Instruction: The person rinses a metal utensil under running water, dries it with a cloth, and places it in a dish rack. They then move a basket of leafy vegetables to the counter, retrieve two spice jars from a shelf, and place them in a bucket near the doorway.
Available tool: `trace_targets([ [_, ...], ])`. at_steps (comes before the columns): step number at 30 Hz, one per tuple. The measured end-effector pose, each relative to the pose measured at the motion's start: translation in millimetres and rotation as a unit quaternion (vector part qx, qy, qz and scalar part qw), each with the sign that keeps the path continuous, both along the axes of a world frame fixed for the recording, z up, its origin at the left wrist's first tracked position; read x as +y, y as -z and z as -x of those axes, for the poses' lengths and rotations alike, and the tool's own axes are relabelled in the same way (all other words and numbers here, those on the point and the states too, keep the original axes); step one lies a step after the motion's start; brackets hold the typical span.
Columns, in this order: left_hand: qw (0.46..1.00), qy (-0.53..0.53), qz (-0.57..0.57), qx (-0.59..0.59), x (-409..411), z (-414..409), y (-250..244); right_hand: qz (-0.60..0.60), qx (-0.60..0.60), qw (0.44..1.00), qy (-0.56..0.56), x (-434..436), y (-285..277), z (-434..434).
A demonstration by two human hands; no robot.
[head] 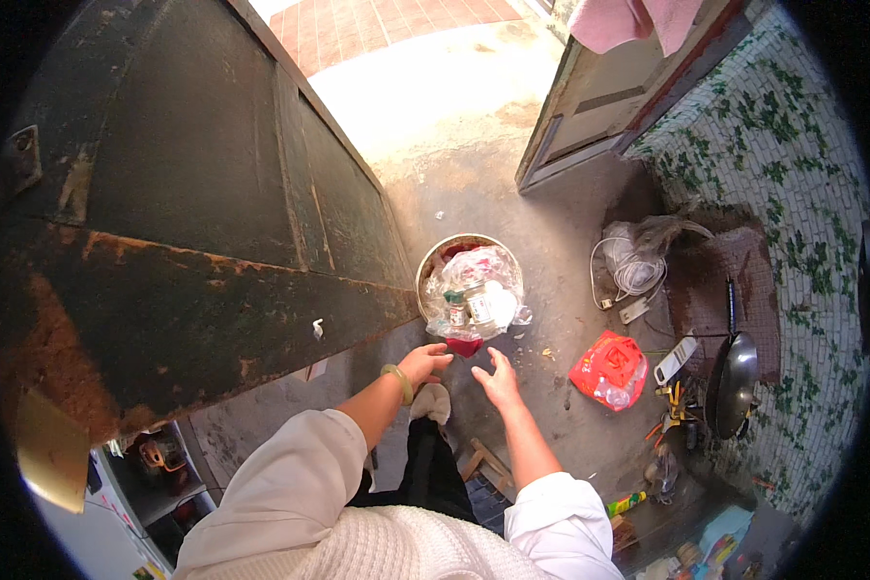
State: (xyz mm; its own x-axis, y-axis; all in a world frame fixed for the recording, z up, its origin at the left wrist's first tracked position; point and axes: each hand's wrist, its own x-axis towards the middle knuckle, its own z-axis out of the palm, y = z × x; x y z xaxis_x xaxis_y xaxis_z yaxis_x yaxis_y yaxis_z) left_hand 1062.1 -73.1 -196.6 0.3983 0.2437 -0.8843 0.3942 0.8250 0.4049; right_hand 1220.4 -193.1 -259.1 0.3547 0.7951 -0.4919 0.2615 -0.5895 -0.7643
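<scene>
My left hand [426, 362], with a pale bangle at the wrist, is held out with its fingers apart. My right hand [500, 380] is also spread, its fingertips pointing towards the same round bin [417, 286]. Both hands are empty and just short of the bin's near side. Crumpled clear plastic [471, 264] fills the bin. On it lie a glass jar [480, 307] with a label, a small green-capped bottle [455, 310] and a white item [504, 303]. Something red [465, 348] shows at the near rim, between my hands.
A dark wooden door [188, 145] stands close on the left. At right are a red plastic bag [612, 370], coiled white cable [638, 272], a grater [676, 359] and a wok [736, 384]. Another door [587, 109] is ajar ahead. A wooden stool [489, 464] is by my legs.
</scene>
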Motion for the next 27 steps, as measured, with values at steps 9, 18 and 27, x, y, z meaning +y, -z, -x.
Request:
trace_targets([
  [9, 0.996, 0.015, -0.055, -0.067, -5.4, 28.2, -53.6, -0.053, 0.119, 0.988, 0.085, 2.6, -53.1, 41.3],
  [18, 0.989, -0.033, -0.08, -0.121, -69.2, 136.9, -113.1, -0.122, 0.119, 0.985, 0.04, -17.3, -122.0, 148.2],
  [27, 0.938, -0.297, -0.131, -0.125, -156.0, 384.7, -220.0, -0.111, 0.347, 0.927, -0.094, -77.1, -220.4, 369.2],
])
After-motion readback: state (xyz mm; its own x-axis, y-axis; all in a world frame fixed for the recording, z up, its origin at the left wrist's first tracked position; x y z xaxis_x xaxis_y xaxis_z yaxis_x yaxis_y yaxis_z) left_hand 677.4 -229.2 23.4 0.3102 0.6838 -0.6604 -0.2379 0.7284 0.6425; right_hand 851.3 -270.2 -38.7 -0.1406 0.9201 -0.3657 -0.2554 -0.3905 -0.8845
